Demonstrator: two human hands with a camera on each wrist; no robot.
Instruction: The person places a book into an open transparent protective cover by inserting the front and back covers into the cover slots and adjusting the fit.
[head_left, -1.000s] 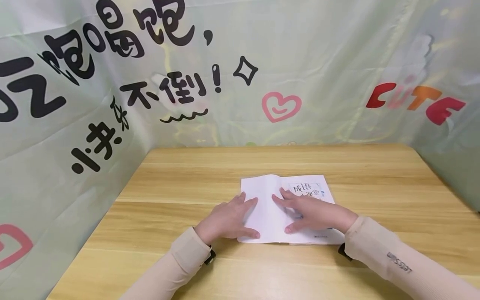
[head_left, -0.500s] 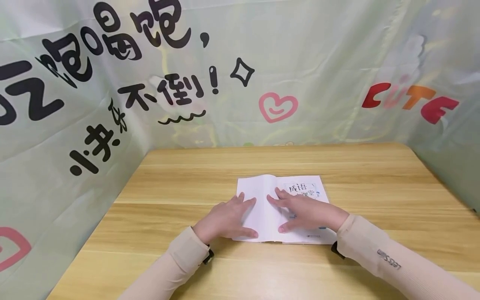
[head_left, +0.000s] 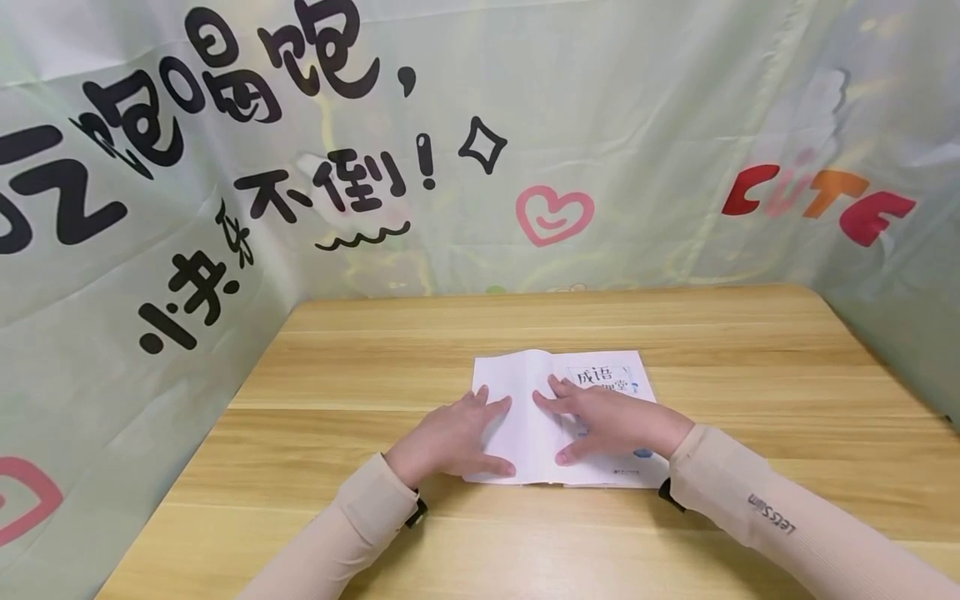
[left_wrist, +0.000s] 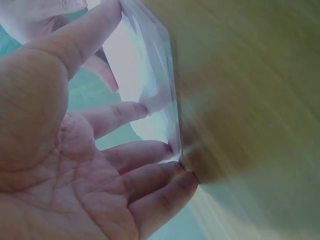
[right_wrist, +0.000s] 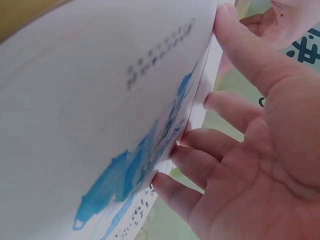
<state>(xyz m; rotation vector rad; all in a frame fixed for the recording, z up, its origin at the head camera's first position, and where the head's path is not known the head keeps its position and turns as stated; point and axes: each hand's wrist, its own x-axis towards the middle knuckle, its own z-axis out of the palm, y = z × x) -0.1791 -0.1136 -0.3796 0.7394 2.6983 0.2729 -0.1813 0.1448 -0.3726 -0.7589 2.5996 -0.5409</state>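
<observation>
An open book (head_left: 534, 429) lies on the wooden table, its left page blank white and its right page printed with dark characters and blue artwork. My left hand (head_left: 453, 437) rests spread over the book's left edge, thumb and fingertips on the blank page. In the left wrist view the fingers (left_wrist: 120, 116) are extended along the page edge. My right hand (head_left: 618, 423) lies spread across the printed page, fingertips close to the fold, covering part of the print. The right wrist view shows blue artwork (right_wrist: 117, 175) under the palm, with the fingertips touching the paper.
The wooden table (head_left: 337, 350) extends around the book on all sides. A pale fabric backdrop (head_left: 645, 108) with black characters, a pink heart (head_left: 555, 215) and coloured letters encloses the back and both sides. Each wrist carries a small black device below its sleeve.
The book and my right hand appear slightly further left, as the whole head view shifts a little. Both hands keep the same spread pose on the pages.
</observation>
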